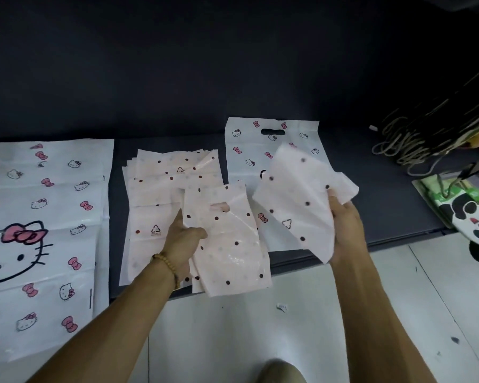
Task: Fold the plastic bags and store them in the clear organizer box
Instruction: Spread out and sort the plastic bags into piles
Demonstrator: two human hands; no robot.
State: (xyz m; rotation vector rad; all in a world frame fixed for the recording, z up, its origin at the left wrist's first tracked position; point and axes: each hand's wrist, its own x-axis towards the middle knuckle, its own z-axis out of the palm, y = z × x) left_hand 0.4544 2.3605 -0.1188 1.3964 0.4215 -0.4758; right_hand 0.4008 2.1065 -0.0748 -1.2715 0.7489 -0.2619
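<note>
My left hand [183, 239] pinches one pink dotted bag [227, 244] at centre frame, and my right hand [343, 225] grips another dotted bag [296, 197] just right of it, both lifted off the pile [161, 194]. The film is slick, so either could slip or crease crooked. I see no organizer box.

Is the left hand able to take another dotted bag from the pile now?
Probably not yet. The left hand already grips a pink dotted bag, so its fingers are busy. The pile of dotted bags lies directly beneath, uncovered, so position is no obstacle.
</note>
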